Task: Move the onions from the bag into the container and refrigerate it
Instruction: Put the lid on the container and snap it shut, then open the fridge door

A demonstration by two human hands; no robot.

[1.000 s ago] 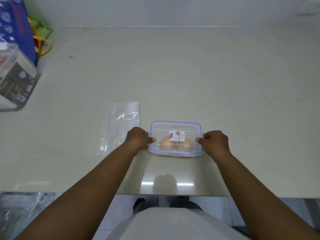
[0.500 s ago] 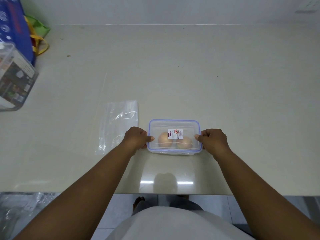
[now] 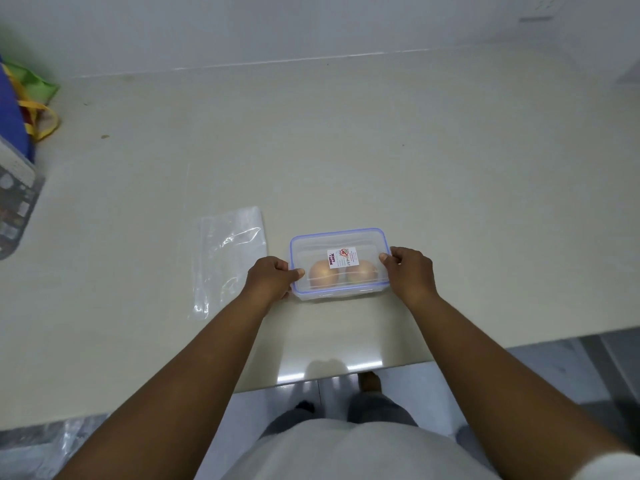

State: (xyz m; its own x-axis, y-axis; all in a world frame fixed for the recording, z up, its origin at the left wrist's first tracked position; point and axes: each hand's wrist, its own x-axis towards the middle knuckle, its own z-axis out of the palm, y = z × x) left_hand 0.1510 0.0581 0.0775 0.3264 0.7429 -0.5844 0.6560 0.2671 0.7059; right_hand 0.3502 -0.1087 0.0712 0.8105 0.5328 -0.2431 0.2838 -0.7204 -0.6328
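Note:
A clear plastic container (image 3: 308, 244) with a blue-rimmed lid and a small white label rests on the beige counter near its front edge. Two brown onions (image 3: 323, 273) lie side by side inside, seen through the lid. My left hand (image 3: 270, 277) grips the container's left end with the thumb on the lid rim. My right hand (image 3: 410, 271) grips the right end the same way. An empty clear plastic bag (image 3: 230, 258) lies flat on the counter, just left of my left hand.
The counter (image 3: 381, 150) stretches back to a white wall. At the far left edge stand a blue bag with yellow handles (image 3: 20, 112) and a clear box (image 3: 15, 199). The counter's front edge runs below my forearms, with crumpled plastic (image 3: 38, 452) at lower left.
Both hands keep hold of the container's ends. The view has tilted and shifted, so the container now sits slightly rotated in the frame; the onions show more clearly through the lid.

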